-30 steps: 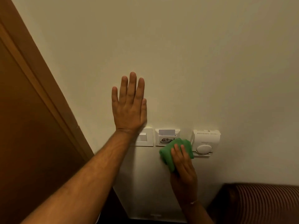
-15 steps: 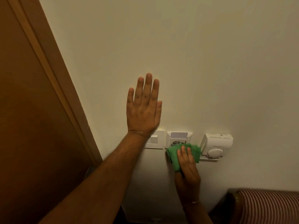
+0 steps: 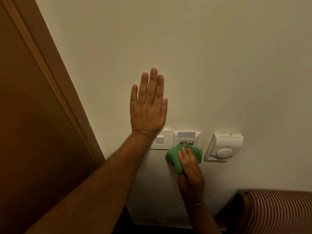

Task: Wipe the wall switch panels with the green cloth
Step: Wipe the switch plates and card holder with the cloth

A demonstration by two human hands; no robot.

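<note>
Right hand point(image 3: 190, 168) presses green cloth point(image 3: 173, 157) against card-slot panel point(image 3: 186, 138); left hand point(image 3: 148, 108) flat, fingers spread, on wall point(image 3: 219, 65)

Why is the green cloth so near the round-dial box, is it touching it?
Apart: the head view shows bare wall between the green cloth and the round-dial box.

Green cloth point(image 3: 175, 157), white switch panels point(image 3: 160, 140) and white thermostat point(image 3: 224, 146) on a cream wall point(image 3: 219, 65); brown wooden door point(image 3: 33, 115); red-and-white striped upholstery point(image 3: 276, 211); black scribble on the card holder point(image 3: 186, 138)
</note>
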